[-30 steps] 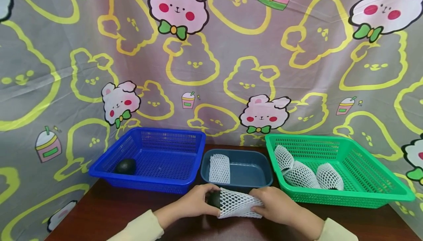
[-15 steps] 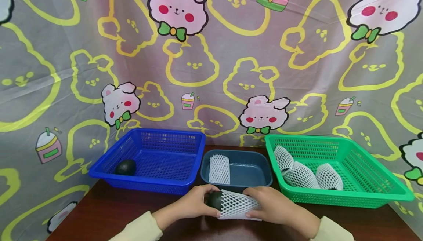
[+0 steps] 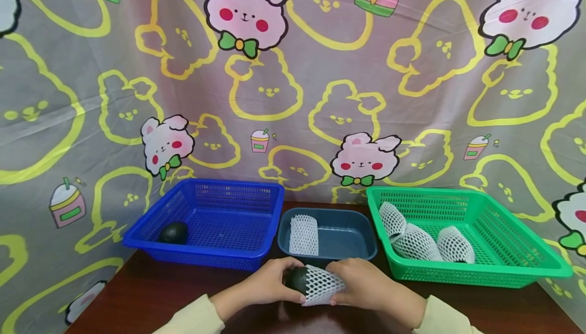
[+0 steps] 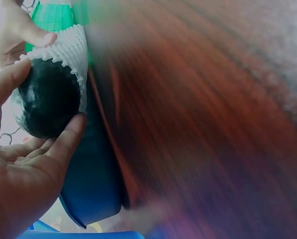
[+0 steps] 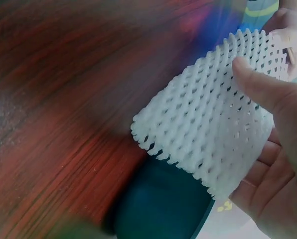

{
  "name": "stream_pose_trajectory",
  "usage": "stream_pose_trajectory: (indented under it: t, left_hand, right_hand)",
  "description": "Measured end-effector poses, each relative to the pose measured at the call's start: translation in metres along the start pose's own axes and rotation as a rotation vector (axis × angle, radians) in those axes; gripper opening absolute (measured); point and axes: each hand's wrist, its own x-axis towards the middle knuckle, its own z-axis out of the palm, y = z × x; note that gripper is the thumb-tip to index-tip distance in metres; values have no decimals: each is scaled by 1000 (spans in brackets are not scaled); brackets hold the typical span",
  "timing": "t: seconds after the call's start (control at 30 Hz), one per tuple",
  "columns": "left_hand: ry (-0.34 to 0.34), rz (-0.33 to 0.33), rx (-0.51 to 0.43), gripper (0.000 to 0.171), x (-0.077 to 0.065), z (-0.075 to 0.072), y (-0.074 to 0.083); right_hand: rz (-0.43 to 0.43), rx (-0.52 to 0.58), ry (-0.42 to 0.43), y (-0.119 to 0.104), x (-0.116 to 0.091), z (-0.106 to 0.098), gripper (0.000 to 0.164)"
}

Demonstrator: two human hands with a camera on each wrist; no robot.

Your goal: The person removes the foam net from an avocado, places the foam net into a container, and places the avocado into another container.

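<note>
Dark-green rounded fruit (image 4: 50, 102), partly inside white tubular foam-mesh sleeve (image 3: 320, 286), before the near edge of oblong dark-blue plastic tub (image 3: 344, 241); left hand (image 3: 269, 284) pinching fruit's bare end; right hand (image 3: 364, 284) gripping sleeve.

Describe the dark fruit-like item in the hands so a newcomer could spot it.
Find the blue-grey tray on the brown table, then look just nearer the camera. The left hand grips the dark fruit-like item; the right hand holds a white net over it. Unlike the bare one in the blue basket, it is partly netted.
</note>
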Motion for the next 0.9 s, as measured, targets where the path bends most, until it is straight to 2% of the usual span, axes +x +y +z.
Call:
stream_pose_trajectory:
  t: [0.23,0.5,0.9]
  left_hand:
    - [-5,-3,-13,58,-4,-2,3]
    - [4,-10,-52,57,-9,-7,0]
    - [11,-40,-83,60,-12,-13,-1]
  right_hand:
    - [-30,-10,29,1,3,0,23]
    - [-15,15,31,3,0,-4,17]
    - [54,96,39,8,-9,-28,12]
